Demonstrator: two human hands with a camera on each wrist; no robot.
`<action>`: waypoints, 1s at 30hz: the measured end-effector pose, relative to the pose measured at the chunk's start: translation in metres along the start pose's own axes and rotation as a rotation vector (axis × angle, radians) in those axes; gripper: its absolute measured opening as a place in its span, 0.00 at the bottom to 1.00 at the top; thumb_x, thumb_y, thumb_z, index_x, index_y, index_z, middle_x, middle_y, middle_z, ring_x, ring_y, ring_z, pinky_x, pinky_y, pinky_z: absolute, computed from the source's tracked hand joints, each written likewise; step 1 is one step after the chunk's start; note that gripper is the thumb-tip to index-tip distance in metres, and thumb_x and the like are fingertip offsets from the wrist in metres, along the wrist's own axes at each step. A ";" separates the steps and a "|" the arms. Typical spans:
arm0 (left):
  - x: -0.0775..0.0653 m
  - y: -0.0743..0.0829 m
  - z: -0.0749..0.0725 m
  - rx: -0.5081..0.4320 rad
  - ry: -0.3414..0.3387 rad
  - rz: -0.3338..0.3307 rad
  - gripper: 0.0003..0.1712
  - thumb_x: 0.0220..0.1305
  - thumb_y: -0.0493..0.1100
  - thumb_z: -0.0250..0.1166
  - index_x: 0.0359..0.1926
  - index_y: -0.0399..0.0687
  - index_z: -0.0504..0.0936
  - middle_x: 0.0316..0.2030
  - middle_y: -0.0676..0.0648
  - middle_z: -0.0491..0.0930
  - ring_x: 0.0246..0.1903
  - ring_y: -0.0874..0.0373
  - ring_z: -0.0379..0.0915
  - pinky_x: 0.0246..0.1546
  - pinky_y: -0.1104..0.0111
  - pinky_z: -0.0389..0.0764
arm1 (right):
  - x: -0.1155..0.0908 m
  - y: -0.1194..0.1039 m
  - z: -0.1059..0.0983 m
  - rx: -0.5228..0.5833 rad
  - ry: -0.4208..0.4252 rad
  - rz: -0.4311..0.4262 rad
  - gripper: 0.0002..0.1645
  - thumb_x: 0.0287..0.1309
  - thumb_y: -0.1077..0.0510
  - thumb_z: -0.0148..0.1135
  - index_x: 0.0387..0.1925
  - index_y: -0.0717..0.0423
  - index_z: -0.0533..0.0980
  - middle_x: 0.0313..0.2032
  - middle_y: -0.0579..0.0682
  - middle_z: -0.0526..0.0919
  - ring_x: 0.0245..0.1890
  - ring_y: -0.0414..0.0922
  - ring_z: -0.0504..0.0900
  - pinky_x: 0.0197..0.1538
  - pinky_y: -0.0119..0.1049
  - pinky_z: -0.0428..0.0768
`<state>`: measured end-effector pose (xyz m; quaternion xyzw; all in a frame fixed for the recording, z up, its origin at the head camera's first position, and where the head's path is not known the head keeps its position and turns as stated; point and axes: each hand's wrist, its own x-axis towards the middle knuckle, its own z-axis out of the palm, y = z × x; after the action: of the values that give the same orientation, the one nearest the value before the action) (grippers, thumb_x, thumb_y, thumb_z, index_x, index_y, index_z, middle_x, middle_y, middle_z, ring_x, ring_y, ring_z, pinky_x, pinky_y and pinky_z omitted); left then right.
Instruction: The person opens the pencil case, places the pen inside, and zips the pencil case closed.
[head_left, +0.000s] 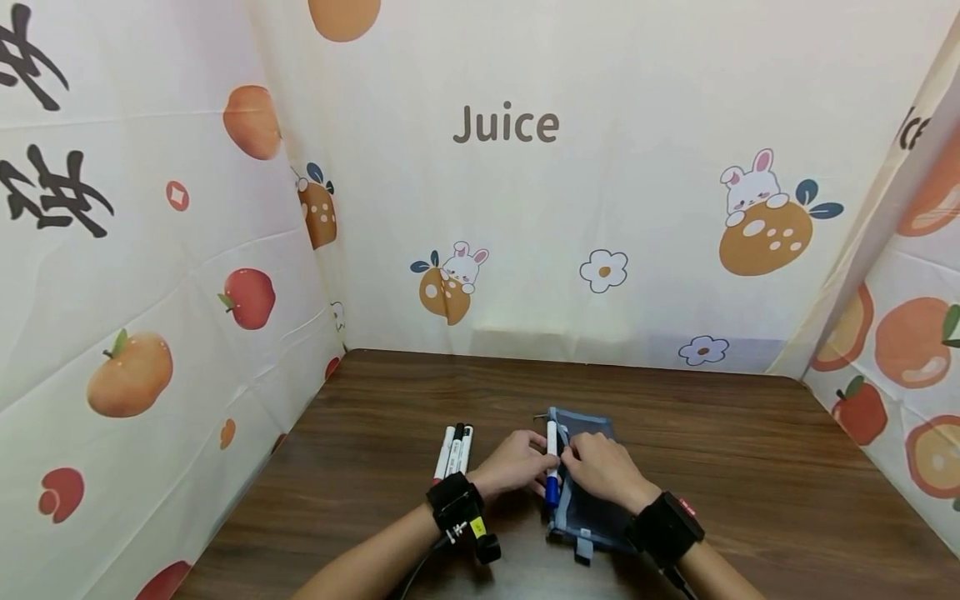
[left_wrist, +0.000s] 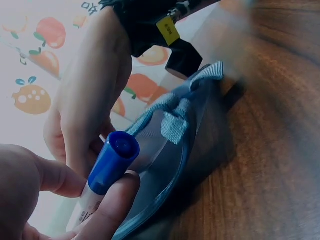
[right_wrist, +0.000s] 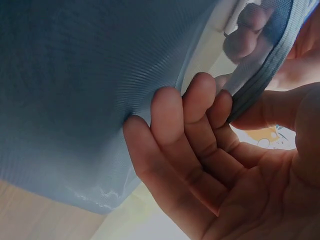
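A white marker with a blue cap (head_left: 552,446) is pinched between the thumb and fingers of my left hand (head_left: 513,461); in the left wrist view its blue cap (left_wrist: 114,162) faces the camera. The marker lies along the zipped side of a blue-grey mesh pouch (head_left: 592,515). With curled fingers and thumb, my right hand (head_left: 606,472) grips the zipper edge of that pouch. The right wrist view shows the pouch's mesh (right_wrist: 85,95) stretched beside those fingers (right_wrist: 167,117), with its mouth partly open. Fingers of the left hand show through the mesh there.
Several white markers (head_left: 453,452) lie side by side left of my left hand, partly hidden by its wristband. A brown wood-grain table (head_left: 750,467) carries everything. Fruit-printed cloth (head_left: 525,192) hangs behind and along both sides.
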<state>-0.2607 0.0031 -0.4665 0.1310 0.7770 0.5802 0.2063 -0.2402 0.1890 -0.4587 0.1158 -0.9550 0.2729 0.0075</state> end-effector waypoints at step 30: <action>0.010 -0.001 0.008 0.254 -0.010 0.050 0.18 0.66 0.32 0.66 0.57 0.37 0.83 0.20 0.49 0.83 0.17 0.59 0.78 0.21 0.68 0.80 | 0.002 -0.005 -0.004 0.106 0.012 -0.018 0.20 0.73 0.61 0.56 0.21 0.50 0.72 0.16 0.40 0.64 0.15 0.36 0.61 0.23 0.29 0.58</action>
<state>-0.2660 0.0145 -0.4715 0.1784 0.8397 0.4812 0.1776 -0.2412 0.1863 -0.4523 0.1228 -0.9381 0.3237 0.0098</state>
